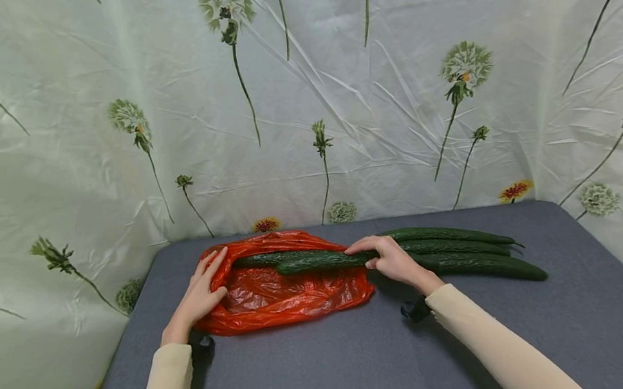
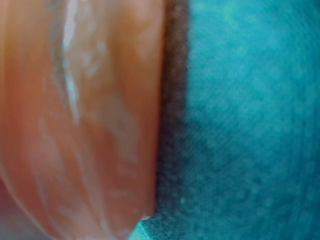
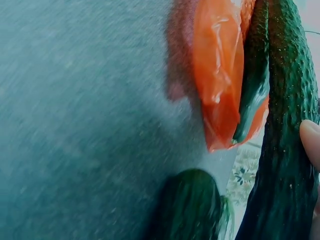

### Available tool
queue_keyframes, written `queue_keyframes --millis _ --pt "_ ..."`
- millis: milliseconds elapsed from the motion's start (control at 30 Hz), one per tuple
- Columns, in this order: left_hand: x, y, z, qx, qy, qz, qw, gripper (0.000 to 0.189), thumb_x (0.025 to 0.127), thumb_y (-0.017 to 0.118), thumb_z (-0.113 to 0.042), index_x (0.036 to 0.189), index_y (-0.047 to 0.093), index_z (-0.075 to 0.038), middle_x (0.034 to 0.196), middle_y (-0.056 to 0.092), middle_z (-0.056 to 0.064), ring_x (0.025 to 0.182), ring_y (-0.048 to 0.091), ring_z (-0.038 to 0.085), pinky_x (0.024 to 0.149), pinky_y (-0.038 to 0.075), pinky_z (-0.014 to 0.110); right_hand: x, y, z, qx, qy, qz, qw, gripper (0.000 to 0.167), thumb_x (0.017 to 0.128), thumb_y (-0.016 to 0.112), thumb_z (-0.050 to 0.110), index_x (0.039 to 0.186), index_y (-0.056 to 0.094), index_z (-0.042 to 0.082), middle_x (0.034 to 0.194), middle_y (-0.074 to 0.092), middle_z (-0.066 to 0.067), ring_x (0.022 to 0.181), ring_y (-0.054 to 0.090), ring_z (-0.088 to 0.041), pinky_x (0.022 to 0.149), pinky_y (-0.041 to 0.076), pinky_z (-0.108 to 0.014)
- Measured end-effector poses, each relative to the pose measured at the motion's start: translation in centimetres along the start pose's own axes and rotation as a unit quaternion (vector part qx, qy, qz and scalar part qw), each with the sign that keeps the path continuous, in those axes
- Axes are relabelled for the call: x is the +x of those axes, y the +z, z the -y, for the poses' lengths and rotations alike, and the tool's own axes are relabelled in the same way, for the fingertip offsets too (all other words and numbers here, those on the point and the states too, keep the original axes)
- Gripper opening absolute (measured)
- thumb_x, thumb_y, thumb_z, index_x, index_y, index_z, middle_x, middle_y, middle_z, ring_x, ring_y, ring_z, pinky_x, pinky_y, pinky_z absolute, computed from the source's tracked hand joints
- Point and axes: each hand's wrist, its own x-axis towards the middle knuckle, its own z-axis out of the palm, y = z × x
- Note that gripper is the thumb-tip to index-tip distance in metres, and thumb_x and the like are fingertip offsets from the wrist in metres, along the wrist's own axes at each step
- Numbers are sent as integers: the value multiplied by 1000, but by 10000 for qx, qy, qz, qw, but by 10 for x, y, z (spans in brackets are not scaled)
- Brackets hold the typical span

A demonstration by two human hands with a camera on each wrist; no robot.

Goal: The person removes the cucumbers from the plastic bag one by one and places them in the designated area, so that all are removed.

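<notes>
A red plastic bag (image 1: 297,316) lies on its side on the table, its mouth gaping. My left hand (image 1: 198,299) rests on the bag's left edge, fingers spread and fairly straight, thumb over the rim. One dark green cucumber (image 1: 252,262) lies inside the bag. My right hand (image 1: 392,262) grips a second long cucumber (image 1: 320,261) from above, thumb on the near side. That cucumber's left end is over the bag's opening, and in the right wrist view the held cucumber (image 3: 290,125) shows close up. The left wrist view holds only the blurred bag (image 2: 100,150) and tabletop.
More cucumbers lie to the right of my right hand, among them a near one (image 1: 483,264) and a far one (image 1: 450,232). A grey cloth-covered table (image 1: 333,373) carries everything. A pale curtain (image 1: 370,103) printed with dandelions hangs behind and at both sides.
</notes>
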Motion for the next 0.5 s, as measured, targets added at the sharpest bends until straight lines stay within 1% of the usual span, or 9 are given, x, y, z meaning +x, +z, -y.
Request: queue_keyframes --millis 333,500 --pt "0 0 1 7 -86 34 10000 80 81 56 -6 153 22 -13 152 14 25 128 20 56 94 22 73 -15 -12 -6 -36 -85 34 10000 48 79 57 -19 120 67 5 120 64 -9 115 54 -31 92 43 -50" --pt "0 1 2 10 -108 36 9999 80 81 56 -6 153 22 -13 152 14 24 128 20 57 94 22 73 -22 -18 -9 -34 -46 27 10000 47 80 57 -18 120 67 4 121 63 -10 118 52 -32 93 43 -51"
